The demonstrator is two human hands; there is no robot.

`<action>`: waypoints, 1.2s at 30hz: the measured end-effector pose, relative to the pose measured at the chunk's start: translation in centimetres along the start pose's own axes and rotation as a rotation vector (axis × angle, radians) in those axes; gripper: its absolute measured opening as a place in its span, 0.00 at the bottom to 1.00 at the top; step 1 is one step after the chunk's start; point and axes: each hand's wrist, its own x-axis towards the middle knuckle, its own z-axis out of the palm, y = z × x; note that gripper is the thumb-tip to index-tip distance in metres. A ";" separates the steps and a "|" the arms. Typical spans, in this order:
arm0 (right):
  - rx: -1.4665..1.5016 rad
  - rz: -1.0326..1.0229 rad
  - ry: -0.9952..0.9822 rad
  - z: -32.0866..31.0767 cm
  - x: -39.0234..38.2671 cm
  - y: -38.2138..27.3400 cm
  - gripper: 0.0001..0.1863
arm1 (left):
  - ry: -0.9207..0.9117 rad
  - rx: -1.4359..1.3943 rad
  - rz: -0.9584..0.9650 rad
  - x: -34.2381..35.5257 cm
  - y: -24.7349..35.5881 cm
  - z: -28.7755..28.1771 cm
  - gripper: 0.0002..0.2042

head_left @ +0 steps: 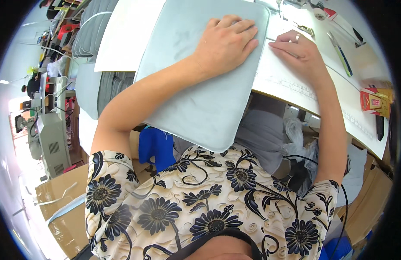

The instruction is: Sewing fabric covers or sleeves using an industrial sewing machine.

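A pale grey fabric panel (196, 108) with rounded corners lies slanted over the white worktop and overhangs its front edge toward my body. My left hand (228, 43) rests palm down on the panel's upper part, fingers a little spread and bent. Just right of the panel's edge, my right hand (298, 54), with a ring on one finger, has its fingers curled and drawn together over the worktop; whatever they may hold is too small or hidden to name. Above it are metal machine parts (287, 8).
Scissors (341, 56) and a red-yellow box (374, 102) lie at the right of the white worktop (352, 121). Stacked grey pieces (90, 32) are at upper left, a grey machine (53, 143) farther left, blue cloth (155, 147) and cardboard (61, 203) below.
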 end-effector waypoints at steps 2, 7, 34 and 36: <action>-0.027 -0.031 -0.012 -0.1 0.2 -0.6 0.10 | 0.031 -0.037 -0.002 0.5 0.0 0.1 0.14; -0.093 -0.066 -0.023 0.0 0.3 -0.8 0.13 | 0.072 -0.232 0.065 2.0 -1.1 0.1 0.12; 0.762 0.496 -0.163 0.4 4.0 -4.3 0.12 | 0.072 -0.804 -0.377 -0.6 0.7 -3.1 0.07; 0.779 0.511 -0.165 0.3 3.8 -4.8 0.12 | 0.030 -0.768 -0.384 -0.2 0.4 -3.5 0.08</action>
